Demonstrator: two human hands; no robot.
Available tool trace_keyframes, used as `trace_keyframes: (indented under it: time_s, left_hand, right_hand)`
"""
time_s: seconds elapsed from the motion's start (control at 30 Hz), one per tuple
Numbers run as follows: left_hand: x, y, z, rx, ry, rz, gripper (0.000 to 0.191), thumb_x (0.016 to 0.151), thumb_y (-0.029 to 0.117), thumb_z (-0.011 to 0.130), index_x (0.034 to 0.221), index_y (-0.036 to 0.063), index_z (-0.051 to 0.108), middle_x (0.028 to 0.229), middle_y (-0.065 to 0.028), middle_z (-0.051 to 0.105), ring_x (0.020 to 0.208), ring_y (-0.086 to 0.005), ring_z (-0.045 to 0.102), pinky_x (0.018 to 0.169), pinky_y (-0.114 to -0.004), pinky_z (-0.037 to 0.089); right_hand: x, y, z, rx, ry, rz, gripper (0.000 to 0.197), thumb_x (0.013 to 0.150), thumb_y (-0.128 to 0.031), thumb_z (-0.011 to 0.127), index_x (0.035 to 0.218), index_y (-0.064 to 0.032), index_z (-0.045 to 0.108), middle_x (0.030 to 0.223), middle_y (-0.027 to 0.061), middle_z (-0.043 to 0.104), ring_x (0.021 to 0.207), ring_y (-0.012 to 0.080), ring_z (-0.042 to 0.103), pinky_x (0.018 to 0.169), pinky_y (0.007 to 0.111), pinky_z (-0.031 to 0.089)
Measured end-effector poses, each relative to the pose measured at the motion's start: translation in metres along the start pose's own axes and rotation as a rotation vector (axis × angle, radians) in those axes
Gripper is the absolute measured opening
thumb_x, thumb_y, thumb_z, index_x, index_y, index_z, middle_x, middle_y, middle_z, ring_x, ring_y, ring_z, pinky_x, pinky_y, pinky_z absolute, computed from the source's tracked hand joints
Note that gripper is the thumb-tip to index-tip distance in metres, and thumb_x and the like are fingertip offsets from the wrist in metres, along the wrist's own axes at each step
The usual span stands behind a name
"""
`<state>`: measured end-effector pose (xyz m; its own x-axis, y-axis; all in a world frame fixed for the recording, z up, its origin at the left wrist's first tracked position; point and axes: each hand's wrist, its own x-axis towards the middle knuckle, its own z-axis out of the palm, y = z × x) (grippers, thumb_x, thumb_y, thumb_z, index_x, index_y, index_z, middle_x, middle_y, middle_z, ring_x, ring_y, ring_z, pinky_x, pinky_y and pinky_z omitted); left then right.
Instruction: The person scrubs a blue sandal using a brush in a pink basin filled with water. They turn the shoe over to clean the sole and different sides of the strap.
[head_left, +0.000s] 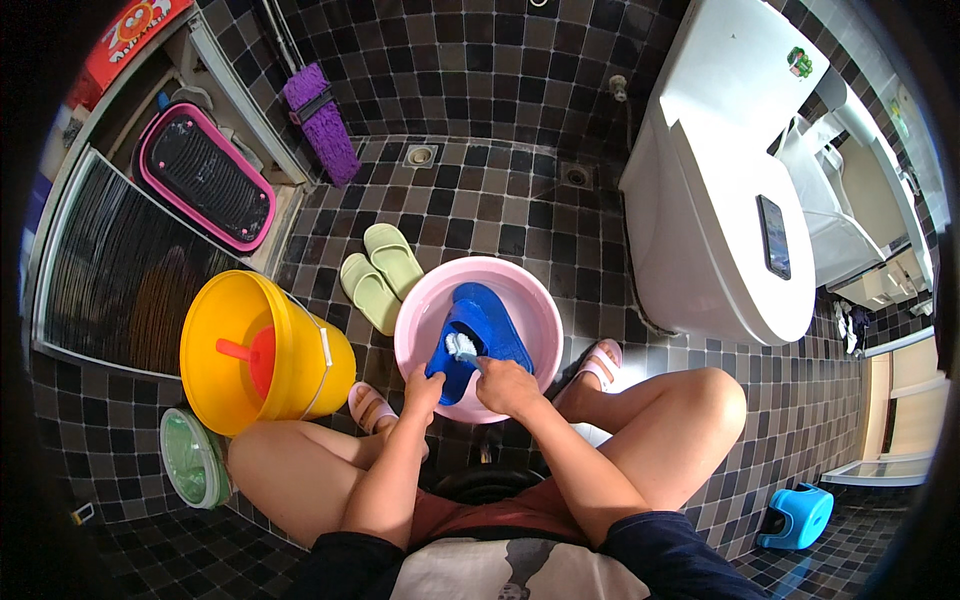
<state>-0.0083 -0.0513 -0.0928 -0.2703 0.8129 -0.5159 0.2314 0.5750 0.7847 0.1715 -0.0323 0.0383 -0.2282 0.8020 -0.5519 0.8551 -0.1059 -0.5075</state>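
Note:
My left hand grips the edge of a blue slipper, which is tilted over the near part of a pink plastic basin. In my right hand is a scrubbing brush, its white bristles against the inside of that slipper under the strap. A second blue slipper rests in the basin behind the first, partly covered by it. The basin appears to hold water. Most of the brush handle is hidden by my right fingers.
Left of the basin stands a yellow bucket with a red dipper inside. Pale green slippers lie beyond it. A white toilet with a phone on its lid is at right. A blue stool stands far right.

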Motion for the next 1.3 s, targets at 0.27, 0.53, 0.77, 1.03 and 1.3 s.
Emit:
trace_keyframes:
  time_s: [0.27,0.53,0.77,1.03,1.3]
  left_hand:
    - [-0.019,0.034,0.012,0.275,0.020,0.159,0.033,0.079,0.018,0.057,0.104,-0.0045,0.058,0.094,-0.0245,0.064,0.087,-0.0363,0.063,0.077,-0.040,0.048]
    - [-0.017,0.031,-0.005,0.193,0.020,0.152,0.032,0.079,0.018,0.057,0.103,-0.0035,0.059,0.092,-0.0256,0.064,0.089,-0.0377,0.063,0.079,-0.042,0.048]
    - [-0.025,0.039,0.010,0.417,-0.002,0.210,0.035,0.079,0.022,0.056,0.104,-0.0030,0.058,0.095,-0.0286,0.062,0.093,-0.0435,0.059,0.083,-0.048,0.047]
    - [-0.009,0.029,-0.004,0.011,-0.006,0.103,0.019,0.082,0.012,0.059,0.095,-0.0014,0.060,0.079,-0.0071,0.061,0.070,-0.0170,0.059,0.067,-0.033,0.050]
    - [-0.014,0.059,-0.011,-0.291,-0.062,0.064,0.026,0.077,0.015,0.061,0.094,-0.0043,0.062,0.080,-0.0096,0.063,0.069,-0.0177,0.058,0.063,-0.031,0.046]
  right_hand:
    - [0.009,0.016,0.012,0.045,0.066,0.109,0.042,0.085,-0.017,0.045,0.124,-0.0071,0.054,0.106,0.0250,0.063,0.099,0.0391,0.062,0.087,0.047,0.049]
    - [-0.008,-0.009,0.000,-0.002,-0.040,0.022,0.045,0.086,-0.015,0.041,0.129,-0.0082,0.050,0.105,0.0280,0.062,0.099,0.0413,0.060,0.089,0.050,0.046]
    - [0.011,0.014,0.010,0.018,0.001,0.132,0.044,0.085,-0.013,0.041,0.127,-0.0053,0.050,0.113,0.0257,0.060,0.106,0.0393,0.059,0.092,0.047,0.046]
    - [0.000,0.020,-0.017,0.069,-0.041,-0.128,0.041,0.085,-0.017,0.046,0.124,-0.0067,0.057,0.106,0.0295,0.060,0.099,0.0417,0.060,0.092,0.045,0.045]
    - [0.000,0.069,-0.065,0.684,0.000,0.013,0.038,0.089,-0.023,0.059,0.118,0.0015,0.059,0.069,0.0043,0.060,0.059,0.0150,0.054,0.054,0.029,0.043]
